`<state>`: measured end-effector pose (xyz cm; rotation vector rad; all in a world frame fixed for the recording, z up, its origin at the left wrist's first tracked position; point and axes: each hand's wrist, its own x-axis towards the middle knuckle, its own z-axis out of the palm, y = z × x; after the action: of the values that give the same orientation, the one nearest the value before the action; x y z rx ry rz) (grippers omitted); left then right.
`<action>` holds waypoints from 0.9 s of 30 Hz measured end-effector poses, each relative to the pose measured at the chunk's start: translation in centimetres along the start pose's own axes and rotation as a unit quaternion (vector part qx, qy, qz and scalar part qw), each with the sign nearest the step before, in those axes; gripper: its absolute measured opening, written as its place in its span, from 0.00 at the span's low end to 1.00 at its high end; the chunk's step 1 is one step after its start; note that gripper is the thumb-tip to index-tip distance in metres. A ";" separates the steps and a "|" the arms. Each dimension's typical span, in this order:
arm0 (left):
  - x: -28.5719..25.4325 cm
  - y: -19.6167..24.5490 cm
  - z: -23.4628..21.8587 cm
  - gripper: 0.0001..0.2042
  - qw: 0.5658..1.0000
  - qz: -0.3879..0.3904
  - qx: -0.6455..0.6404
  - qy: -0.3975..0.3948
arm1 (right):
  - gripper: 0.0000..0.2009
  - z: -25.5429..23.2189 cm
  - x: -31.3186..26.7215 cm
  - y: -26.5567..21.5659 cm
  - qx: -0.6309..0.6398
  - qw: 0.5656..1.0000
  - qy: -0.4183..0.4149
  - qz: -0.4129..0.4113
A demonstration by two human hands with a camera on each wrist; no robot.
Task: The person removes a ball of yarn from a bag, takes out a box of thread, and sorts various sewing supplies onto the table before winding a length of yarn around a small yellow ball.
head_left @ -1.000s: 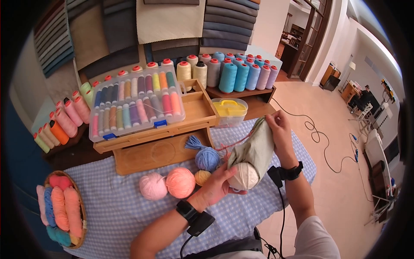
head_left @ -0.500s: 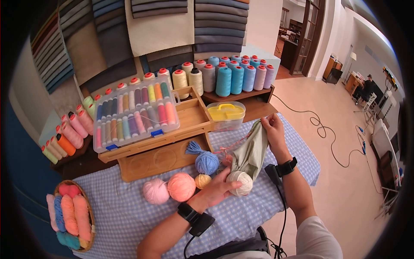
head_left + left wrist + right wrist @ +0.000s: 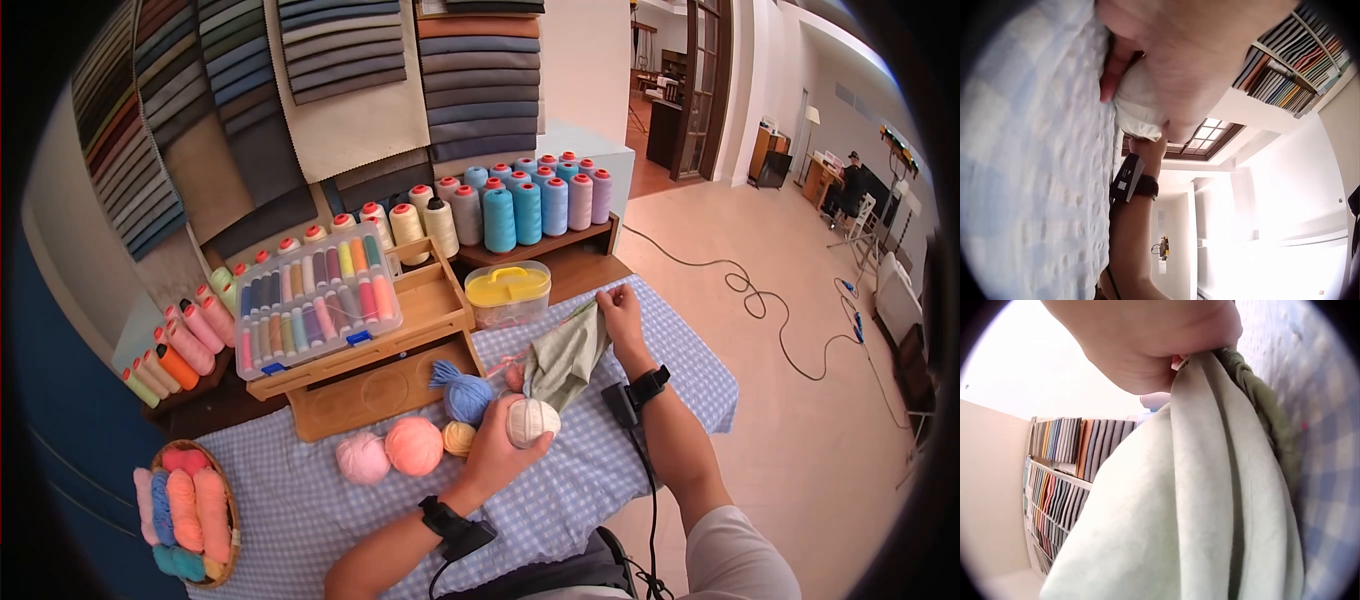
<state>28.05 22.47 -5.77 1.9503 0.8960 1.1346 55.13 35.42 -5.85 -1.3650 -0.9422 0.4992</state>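
Note:
In the head view my left hand (image 3: 497,452) holds a white ball of yarn (image 3: 533,422), thumb on its near side, low over the checked cloth. My right hand (image 3: 622,322) pinches the upper corner of a pale green fabric bag (image 3: 562,362), which hangs in folds just beyond the ball. The right wrist view shows the bag's gathered, darker green edge (image 3: 1263,403) below the fingers. Left of the left hand lie a blue yarn ball (image 3: 467,400), a small yellow one (image 3: 458,439), a peach one (image 3: 413,446) and a pink one (image 3: 362,458).
A wicker basket (image 3: 236,525) of yarn skeins sits at the left. Behind the balls stand a wooden tray (image 3: 310,415), a clear thread case (image 3: 388,325) on a wooden rack and a yellow-lidded tub (image 3: 508,290). Several thread cones (image 3: 499,220) line the back.
The white ball, overlapping the green bag's lower end before, has come away toward the left in my left hand. The bag now hangs from my right hand beyond the ball.

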 end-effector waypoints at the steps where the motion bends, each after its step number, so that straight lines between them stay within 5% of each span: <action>1: 0.1 -0.1 0.0 0.28 1.000 0.000 0.003 -0.001 | 0.10 0.1 0.0 -0.3 0.003 1.000 0.000 0.001; 5: 0.1 -0.2 0.0 0.29 0.999 0.035 0.038 0.002 | 0.12 -0.3 -1.4 -2.5 0.085 0.991 -0.095 -0.031; 10: 0.1 -0.5 0.2 0.29 1.000 0.010 0.014 -0.008 | 0.33 0.7 -5.2 -6.2 -0.002 0.910 -0.411 -0.059; 11: 0.2 -0.6 0.2 0.29 1.000 0.023 0.001 -0.020 | 0.33 1.1 -5.6 -5.9 -0.002 0.910 -0.411 -0.057; 13: 0.4 -0.6 -0.1 0.29 0.999 0.038 -0.011 -0.030 | 0.37 2.1 -6.4 -5.6 -0.106 0.847 -0.472 -0.221; 16: 0.4 -0.8 -0.1 0.31 0.994 0.015 -0.033 -0.100 | 0.33 3.9 -7.7 -4.5 -0.177 0.817 -0.490 -0.246; 21: 0.5 -0.7 -0.1 0.32 0.997 0.032 -0.026 -0.073 | 0.21 5.5 -7.6 -3.3 -0.212 0.796 -0.486 -0.290; 23: 0.9 -0.6 -0.2 0.32 0.997 0.058 -0.005 -0.055 | 0.15 5.2 -7.0 -3.1 -0.034 0.847 -0.513 -0.131; 25: 0.9 -0.9 -0.2 0.32 0.997 0.078 0.014 -0.019 | 0.12 4.9 -7.0 -3.9 0.006 0.857 -0.506 -0.098; 27: 0.8 -0.9 -0.1 0.33 0.997 0.072 0.024 -0.011 | 0.10 4.2 -7.1 -4.8 0.153 0.869 -0.455 0.121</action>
<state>28.12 23.62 -6.15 2.0914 0.7887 1.1802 46.78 31.47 -3.50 -0.9254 -1.3619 1.5059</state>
